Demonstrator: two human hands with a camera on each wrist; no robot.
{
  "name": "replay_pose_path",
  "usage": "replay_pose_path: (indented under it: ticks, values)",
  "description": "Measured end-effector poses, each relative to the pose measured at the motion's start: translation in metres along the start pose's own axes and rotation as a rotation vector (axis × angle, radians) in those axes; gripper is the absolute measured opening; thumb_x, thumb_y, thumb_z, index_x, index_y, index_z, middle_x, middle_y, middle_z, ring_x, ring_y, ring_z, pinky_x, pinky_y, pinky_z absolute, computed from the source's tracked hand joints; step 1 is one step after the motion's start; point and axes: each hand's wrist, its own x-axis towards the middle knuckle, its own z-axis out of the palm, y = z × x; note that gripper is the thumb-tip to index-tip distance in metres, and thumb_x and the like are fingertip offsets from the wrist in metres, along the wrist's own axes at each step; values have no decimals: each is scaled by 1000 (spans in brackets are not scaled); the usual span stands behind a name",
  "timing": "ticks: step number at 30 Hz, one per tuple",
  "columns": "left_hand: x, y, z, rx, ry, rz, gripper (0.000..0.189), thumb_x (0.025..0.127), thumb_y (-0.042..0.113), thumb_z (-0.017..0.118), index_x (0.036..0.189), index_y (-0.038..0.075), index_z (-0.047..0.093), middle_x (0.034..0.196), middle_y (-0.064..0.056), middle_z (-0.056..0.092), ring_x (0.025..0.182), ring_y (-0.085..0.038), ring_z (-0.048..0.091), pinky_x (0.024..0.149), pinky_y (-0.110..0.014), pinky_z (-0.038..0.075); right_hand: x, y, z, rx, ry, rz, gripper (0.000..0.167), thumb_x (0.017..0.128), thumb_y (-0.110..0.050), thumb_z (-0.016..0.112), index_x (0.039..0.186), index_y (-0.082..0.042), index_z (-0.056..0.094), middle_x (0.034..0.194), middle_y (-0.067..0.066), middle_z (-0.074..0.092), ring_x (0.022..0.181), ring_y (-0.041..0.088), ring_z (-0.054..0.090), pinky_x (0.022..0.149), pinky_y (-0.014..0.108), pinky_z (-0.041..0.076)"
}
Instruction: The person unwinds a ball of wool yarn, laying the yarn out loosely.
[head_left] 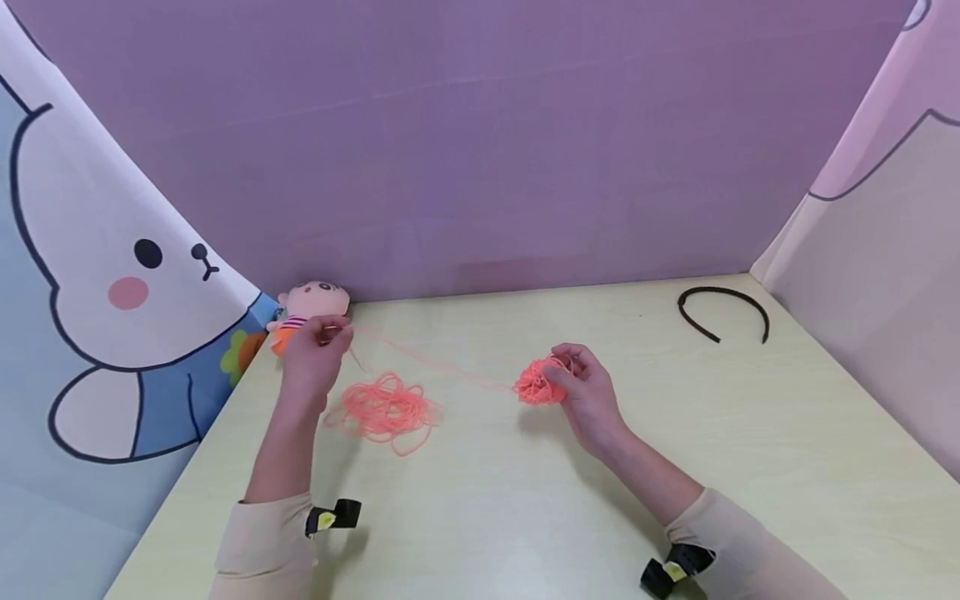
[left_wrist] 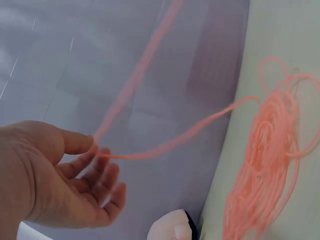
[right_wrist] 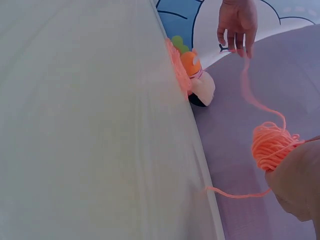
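Orange-pink yarn runs between both hands. My right hand (head_left: 596, 404) grips a small wound ball of yarn (head_left: 538, 383) above the table, with a short tail hanging below it in the right wrist view. Thumb and forefinger of my left hand (head_left: 315, 358) pinch the strand (left_wrist: 135, 80); the other fingers curve loosely. From that pinch the strand stretches across to the ball, and another length drops to a loose pile of yarn (head_left: 386, 408) on the table, just right of my left forearm. The palm side of the right hand is hidden in its own wrist view.
A plush doll (head_left: 315, 300) in orange and stripes sits at the table's back left corner, behind my left hand. A dark curved band (head_left: 723, 290) lies at the back right. Purple cloth (head_left: 480, 167) stands behind the pale table (head_left: 480, 517), with printed cloth on both sides.
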Motion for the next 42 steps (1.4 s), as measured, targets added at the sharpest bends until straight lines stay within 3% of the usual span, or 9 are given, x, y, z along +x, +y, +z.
replay_pose_path:
  ticks: [6,11,17,24,29,33,40,42]
  values:
    - [-6,4,17,21,-138,78,40,103,17,59,140,4,52,134,-18,54,120,-32,52,99,-43,48,-1,-1,0,1,-3,5,25,97,8,56,117,-7,53,104,4,49,88,11,54,75,19,51]
    - [-15,5,47,50,-252,183,27,101,15,63,125,3,62,121,-15,63,109,-30,59,88,-39,51,-1,-2,1,0,-7,14,25,97,8,56,117,-7,53,102,5,50,87,11,54,75,19,52]
    - [-39,10,85,83,-417,327,15,97,15,69,111,9,69,105,-5,69,103,-25,63,79,-36,52,-1,-2,2,3,-8,25,25,97,8,57,116,-7,53,102,5,50,87,12,55,75,19,52]
    - [-61,11,115,87,-570,417,11,95,14,72,106,13,70,94,3,67,92,-18,63,73,-33,54,-1,-2,2,-14,4,27,24,97,7,58,117,-5,52,102,4,51,87,12,55,75,19,52]
    - [-70,8,127,87,-609,444,13,95,13,73,107,12,70,91,3,67,89,-17,63,73,-34,54,-1,-1,1,-19,3,30,25,97,7,57,119,-4,51,102,5,52,89,13,57,77,21,54]
    - [-73,7,132,82,-603,460,13,94,12,73,107,13,69,91,5,67,88,-15,63,75,-34,54,-1,-1,1,-25,-2,28,23,97,7,58,116,-7,53,104,5,53,91,14,57,77,21,54]
    - [-77,5,138,100,-604,495,16,94,12,74,109,13,68,91,7,66,87,-12,62,78,-32,53,-1,-1,1,-13,-19,17,30,98,5,60,124,4,46,105,6,53,91,14,57,76,21,54]
    - [-78,5,139,103,-599,504,18,93,12,74,110,13,68,90,8,66,86,-12,63,78,-32,53,-1,-1,2,-5,-24,14,29,97,4,61,123,2,48,106,5,53,92,13,58,75,21,54]
